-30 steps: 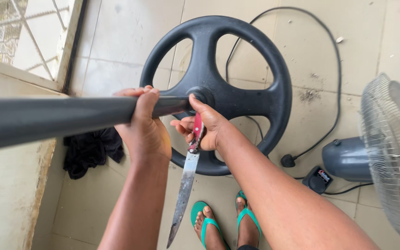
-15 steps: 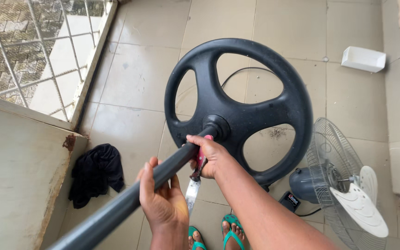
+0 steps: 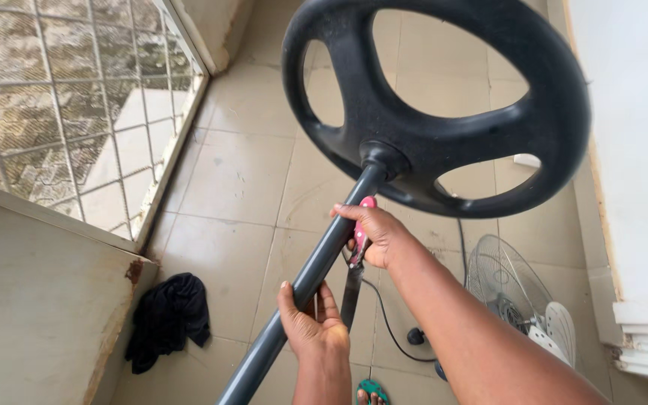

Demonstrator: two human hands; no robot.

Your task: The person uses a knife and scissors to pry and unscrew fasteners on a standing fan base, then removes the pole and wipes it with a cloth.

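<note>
Grey rigid pole (image 3: 316, 270) with its heavy-looking black round base (image 3: 444, 105) seems top-heavy, so the left hand (image 3: 310, 330) wraps the shaft low while the right hand (image 3: 376, 234) clamps a red-handled knife (image 3: 355, 259) beside it.

Bare forearms, no sleeves — a green flip-flop (image 3: 371, 390) on one foot.

left hand (image 3: 310, 330) on grey pole (image 3: 316, 266), right hand (image 3: 375, 234) gripping knife (image 3: 355, 259)

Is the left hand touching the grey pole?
Touching. The head view shows the left hand wrapped around the grey pole, its fingers curled around the shaft with no gap.
</note>
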